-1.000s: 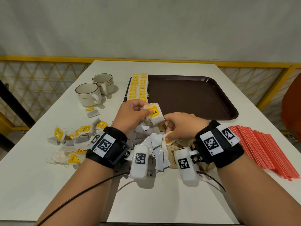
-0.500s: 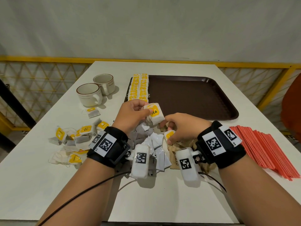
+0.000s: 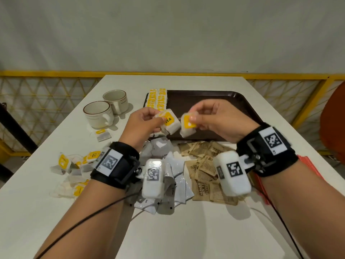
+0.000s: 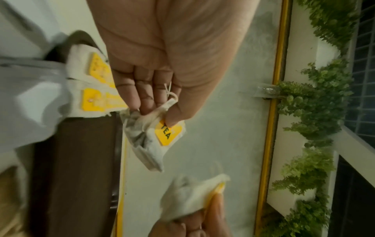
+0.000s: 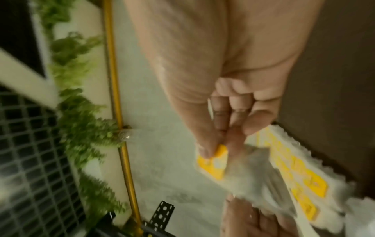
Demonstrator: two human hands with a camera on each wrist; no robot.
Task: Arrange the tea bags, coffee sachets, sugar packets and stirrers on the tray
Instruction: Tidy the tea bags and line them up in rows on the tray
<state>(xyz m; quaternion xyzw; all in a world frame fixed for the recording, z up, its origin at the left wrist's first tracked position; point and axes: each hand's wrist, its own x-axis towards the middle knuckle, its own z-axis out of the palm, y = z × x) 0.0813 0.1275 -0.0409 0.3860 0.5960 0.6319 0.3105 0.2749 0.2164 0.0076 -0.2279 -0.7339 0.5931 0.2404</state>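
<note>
Both hands are raised over the near edge of the brown tray (image 3: 214, 101). My left hand (image 3: 143, 122) pinches a white tea bag with a yellow TEA tag (image 3: 170, 122), the same bag (image 4: 154, 141) hanging from thumb and fingers in the left wrist view. My right hand (image 3: 214, 122) pinches a second tea bag (image 3: 188, 126) by its yellow tag (image 5: 213, 165). Two rows of tea bags (image 3: 156, 99) lie along the tray's left edge. Loose tea bags (image 3: 74, 165) lie at the left, white coffee sachets (image 3: 175, 171) and brown sugar packets (image 3: 203, 165) under my wrists.
Two cream cups (image 3: 106, 109) stand left of the tray, with one tea bag (image 3: 102, 134) in front of them. Red stirrers (image 3: 261, 184) lie at the right, mostly hidden by my right forearm. A yellow railing (image 3: 56, 73) runs behind the white table (image 3: 186, 230).
My right hand has lifted a tea bag from the pile up beside the left hand's bag. Both hands have risen toward the tray.
</note>
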